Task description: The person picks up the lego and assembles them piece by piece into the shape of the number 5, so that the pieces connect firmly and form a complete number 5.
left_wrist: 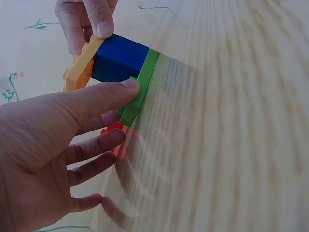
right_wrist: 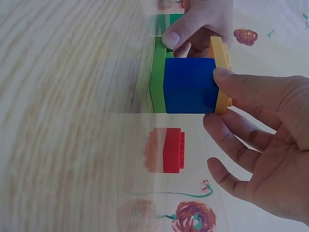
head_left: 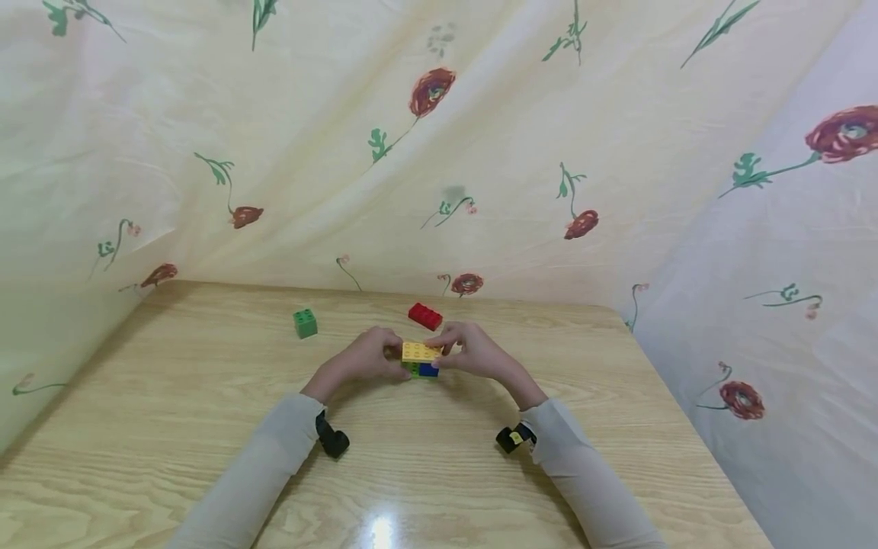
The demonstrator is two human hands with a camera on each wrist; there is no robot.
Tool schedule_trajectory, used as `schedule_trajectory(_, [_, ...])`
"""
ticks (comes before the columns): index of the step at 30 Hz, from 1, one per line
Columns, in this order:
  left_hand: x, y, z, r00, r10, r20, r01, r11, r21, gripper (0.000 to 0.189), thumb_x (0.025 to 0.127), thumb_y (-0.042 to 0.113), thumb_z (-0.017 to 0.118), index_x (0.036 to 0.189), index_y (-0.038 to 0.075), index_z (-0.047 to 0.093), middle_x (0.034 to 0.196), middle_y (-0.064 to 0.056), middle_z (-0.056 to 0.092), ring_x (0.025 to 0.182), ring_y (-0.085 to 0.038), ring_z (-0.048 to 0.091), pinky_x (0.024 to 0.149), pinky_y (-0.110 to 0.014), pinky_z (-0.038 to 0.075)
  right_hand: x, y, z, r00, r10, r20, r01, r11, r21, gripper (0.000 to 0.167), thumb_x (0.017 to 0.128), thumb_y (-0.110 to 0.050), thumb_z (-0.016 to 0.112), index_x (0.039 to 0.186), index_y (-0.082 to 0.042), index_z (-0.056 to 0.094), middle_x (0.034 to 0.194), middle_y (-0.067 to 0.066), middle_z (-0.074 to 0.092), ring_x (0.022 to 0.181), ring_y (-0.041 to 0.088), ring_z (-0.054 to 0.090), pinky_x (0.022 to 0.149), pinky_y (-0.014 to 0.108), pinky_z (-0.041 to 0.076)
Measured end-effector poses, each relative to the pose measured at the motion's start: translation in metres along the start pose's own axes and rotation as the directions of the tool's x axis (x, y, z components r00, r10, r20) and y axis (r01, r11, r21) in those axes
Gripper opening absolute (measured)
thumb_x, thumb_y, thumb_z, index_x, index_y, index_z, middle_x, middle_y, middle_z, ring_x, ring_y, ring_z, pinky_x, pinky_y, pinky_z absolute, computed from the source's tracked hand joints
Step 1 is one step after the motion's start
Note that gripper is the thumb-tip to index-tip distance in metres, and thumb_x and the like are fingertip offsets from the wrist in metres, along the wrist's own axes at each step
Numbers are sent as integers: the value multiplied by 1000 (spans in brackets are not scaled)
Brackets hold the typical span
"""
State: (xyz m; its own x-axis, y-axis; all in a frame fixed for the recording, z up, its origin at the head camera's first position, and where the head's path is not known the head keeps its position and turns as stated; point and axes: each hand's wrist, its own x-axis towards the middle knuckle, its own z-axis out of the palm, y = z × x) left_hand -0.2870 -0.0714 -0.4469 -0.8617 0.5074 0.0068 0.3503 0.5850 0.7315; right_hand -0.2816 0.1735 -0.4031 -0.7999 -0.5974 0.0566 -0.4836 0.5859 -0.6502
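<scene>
A small stack of toy building blocks stands on the wooden table: a flat light-green plate (right_wrist: 157,82) at the bottom, a blue brick (right_wrist: 190,86) on one end of it, and a flat yellow plate (head_left: 418,351) on top. My left hand (head_left: 373,355) holds the green plate at its other end, thumb pressed on its upper side; its remaining fingers are spread apart. With thumb and fingertips, my right hand (head_left: 473,351) pinches the yellow plate above the blue brick. In the left wrist view, the yellow plate's far end reaches out over a gap above the green plate.
Behind the stack lies a red brick (head_left: 425,316). A darker green brick (head_left: 305,323) stands at the back left of the table (head_left: 411,473). Flower-printed cloth (head_left: 329,152) hangs along the back and sides.
</scene>
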Motion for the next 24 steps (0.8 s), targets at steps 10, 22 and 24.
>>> schedule_trajectory(10, [1,-4,2,1000,-12,6,12,1000,-16,34,82,21,87,112,10,77,106,-1,68,101,-15,61,95,-38,53,-1,1,0,1000,7,-4,-7,1000,8,36,87,-10,80,122,-9,75,96,4,69,89,15,61,74,28,47])
schedule_trajectory(22, [2,-4,3,1000,-8,4,8,1000,-7,33,81,23,88,110,11,77,103,0,67,97,-15,60,91,-37,52,-1,0,0,1000,22,-2,-22,1000,-5,36,87,-11,81,122,-9,75,97,4,70,90,16,61,75,28,47])
schedule_trajectory(24, [2,-2,2,1000,-13,4,13,1000,-4,34,81,23,88,111,11,77,103,0,67,97,-15,59,91,-36,52,-1,0,0,1000,18,-4,-18,1000,-8,36,87,-12,80,122,-9,75,97,5,69,90,16,61,74,28,47])
